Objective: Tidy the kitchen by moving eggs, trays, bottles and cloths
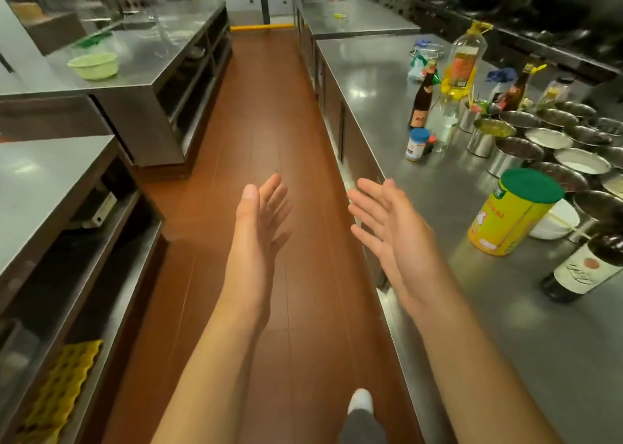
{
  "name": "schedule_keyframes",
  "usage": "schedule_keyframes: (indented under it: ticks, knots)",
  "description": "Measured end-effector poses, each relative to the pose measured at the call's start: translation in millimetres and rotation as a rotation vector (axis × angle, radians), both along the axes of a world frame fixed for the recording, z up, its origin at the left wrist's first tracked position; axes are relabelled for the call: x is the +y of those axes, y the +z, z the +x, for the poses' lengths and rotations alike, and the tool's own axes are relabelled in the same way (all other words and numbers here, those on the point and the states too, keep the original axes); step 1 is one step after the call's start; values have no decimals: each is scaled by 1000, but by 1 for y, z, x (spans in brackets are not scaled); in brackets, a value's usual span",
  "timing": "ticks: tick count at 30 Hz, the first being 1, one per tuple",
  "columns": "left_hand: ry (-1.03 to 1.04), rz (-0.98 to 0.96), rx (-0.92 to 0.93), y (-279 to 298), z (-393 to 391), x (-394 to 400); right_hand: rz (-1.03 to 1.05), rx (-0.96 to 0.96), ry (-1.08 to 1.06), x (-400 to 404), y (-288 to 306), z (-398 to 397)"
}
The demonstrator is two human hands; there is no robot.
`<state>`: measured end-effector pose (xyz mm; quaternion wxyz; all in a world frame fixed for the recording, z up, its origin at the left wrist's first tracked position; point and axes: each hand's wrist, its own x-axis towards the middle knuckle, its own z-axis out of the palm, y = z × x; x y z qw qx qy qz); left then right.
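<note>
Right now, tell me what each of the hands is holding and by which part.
Nothing. The left hand and right hand are both open and empty above the floor.

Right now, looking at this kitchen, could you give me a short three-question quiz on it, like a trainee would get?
1. True or false: the left hand and the right hand each hold a bottle.
2. Multiple choice: where does the yellow egg tray lie? A) on the floor; B) on a low shelf under the left counter; C) on the right counter beside the bottles.
3. Fill in: the lid of the yellow tin is ____.

Key:
1. False; both hands are open and empty above the aisle.
2. B.
3. Green.
</note>
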<state>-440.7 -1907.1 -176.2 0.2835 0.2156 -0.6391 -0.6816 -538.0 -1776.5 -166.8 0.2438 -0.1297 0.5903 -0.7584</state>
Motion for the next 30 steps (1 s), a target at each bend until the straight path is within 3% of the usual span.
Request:
schedule_keyframes:
  ticks: [7, 14, 23, 30]
  knots:
    - [-4, -62, -51, 4, -112, -61, -49, -47, 39, -73, -12, -123]
    - [127, -127, -31, 29, -210, -127, -134, -33, 144, -155, 12, -240]
    - [192, -16, -76, 11, -294, -208, -31, -25, 270, -240, -13, -324]
    - [168, 50, -48, -20, -378, -310, 33, 3, 236, -332, -29, -405]
